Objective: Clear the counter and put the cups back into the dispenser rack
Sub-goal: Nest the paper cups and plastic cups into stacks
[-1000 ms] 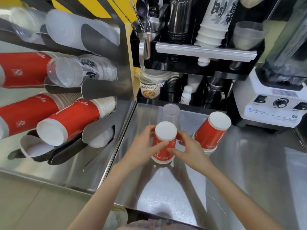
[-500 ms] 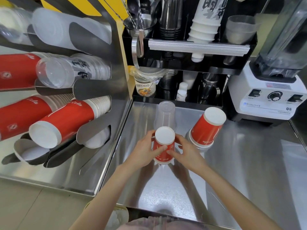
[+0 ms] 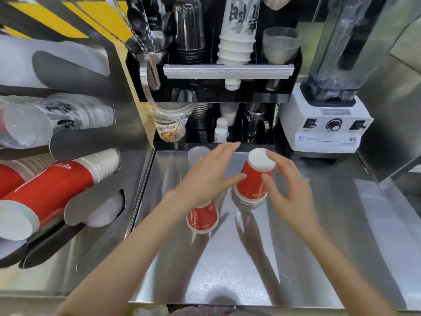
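Two upside-down red paper cups stand on the steel counter. The near red cup is partly hidden under my left wrist, and nothing grips it. The far red cup leans slightly and shows its white base. My right hand curls around its right side, with the thumb on the wall and a fingertip on the base. My left hand is spread flat, its thumb touching that cup's left side. A clear plastic cup stands upside down behind my left hand. The dispenser rack is at the left.
The rack holds a red cup stack, clear cups and frosted cups lying in slots. A black organiser with cups and utensils stands at the back. A white blender is at the back right.
Both hands have let go of the near red cup and moved back and to the right, onto the far red cup. The near cup stays on the counter.
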`<state>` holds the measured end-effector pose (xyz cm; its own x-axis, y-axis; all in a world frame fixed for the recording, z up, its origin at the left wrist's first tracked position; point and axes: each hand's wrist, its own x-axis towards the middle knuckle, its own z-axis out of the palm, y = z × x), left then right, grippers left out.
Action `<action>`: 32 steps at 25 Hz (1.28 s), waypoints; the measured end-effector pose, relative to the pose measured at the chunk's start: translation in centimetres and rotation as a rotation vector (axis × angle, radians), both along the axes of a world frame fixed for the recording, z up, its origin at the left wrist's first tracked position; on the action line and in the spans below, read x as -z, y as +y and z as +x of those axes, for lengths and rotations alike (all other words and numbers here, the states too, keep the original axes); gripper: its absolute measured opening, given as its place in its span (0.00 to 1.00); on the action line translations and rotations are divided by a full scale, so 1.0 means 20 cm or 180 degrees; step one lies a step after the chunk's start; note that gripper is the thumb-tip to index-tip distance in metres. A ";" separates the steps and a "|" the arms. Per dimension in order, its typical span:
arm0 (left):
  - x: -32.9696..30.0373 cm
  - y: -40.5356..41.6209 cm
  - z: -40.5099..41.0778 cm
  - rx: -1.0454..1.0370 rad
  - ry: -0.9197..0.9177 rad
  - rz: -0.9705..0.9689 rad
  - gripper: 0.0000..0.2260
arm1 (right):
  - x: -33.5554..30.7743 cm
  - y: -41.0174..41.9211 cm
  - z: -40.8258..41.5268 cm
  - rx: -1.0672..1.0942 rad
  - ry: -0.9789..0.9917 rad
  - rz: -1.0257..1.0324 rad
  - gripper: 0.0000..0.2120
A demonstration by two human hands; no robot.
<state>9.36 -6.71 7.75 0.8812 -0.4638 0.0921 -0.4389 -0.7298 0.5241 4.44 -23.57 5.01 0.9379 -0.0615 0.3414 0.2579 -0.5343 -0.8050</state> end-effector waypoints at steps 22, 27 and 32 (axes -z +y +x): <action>-0.04 -0.18 0.16 0.0211 -0.0219 -0.0384 0.21 | 0.03 -0.10 0.17 0.0134 0.0685 -0.0072 0.29; -0.26 -0.08 0.12 0.0126 -0.0633 -0.0904 0.19 | -0.22 -0.07 0.18 -0.0070 0.0275 -0.0228 0.29; -0.39 0.05 0.03 -0.0055 -0.0832 -0.1214 0.20 | -0.36 0.06 0.17 -0.0417 0.0215 -0.0045 0.29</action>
<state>9.91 -5.75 15.61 0.8129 -0.3391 0.4734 -0.5816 -0.5147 0.6300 7.79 -22.40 12.20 0.9585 0.0672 0.2771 0.2716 -0.5112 -0.8154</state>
